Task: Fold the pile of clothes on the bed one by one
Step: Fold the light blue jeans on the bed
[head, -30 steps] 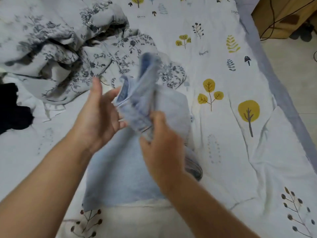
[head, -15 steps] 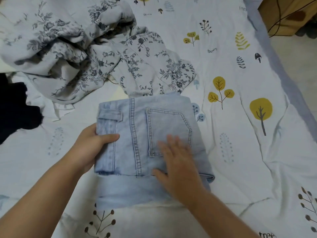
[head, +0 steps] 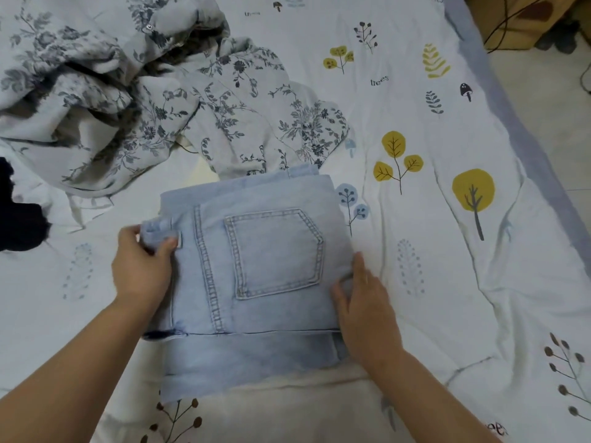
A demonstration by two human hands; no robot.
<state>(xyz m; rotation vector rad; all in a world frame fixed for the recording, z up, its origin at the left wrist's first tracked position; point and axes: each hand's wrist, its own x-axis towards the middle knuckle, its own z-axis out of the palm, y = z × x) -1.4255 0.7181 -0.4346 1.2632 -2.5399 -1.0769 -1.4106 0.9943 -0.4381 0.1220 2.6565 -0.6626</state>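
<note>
1. We are looking down at a bed [head: 415, 282] covered by a white sheet printed with small trees, leaves and mushrooms; its right edge is running along a grey-blue border at the upper right.
2. Folded light-blue denim jeans [head: 256, 282] are lying flat near the bed's near edge, roughly midway between its left and right sides, back pocket [head: 275, 254] facing up.
3. The fold is showing several layers: a lower layer is sticking out toward the near edge, and another is peeking out on the far side.
4. Our left hand [head: 140, 270] is grasping the left end of the jeans at the waistband, thumb on top beside the belt loop, fingers curled around the edge.
5. Our right hand [head: 364, 305] is resting against the right side of the fold, fingers extended and unclenched, thumb lying on the denim; we are seeing no pinch there.
6. A crumpled white floral garment [head: 160, 100] is lying toward the far left corner of the bed, its lower hem just touching the far edge of the jeans.
7. A dark garment [head: 19, 219] is showing at the left edge, partly cut off by the frame, well apart from the jeans.
8. Beyond the right edge, pale floor and a wooden piece of furniture [head: 527, 17] with dark cables are showing.
</note>
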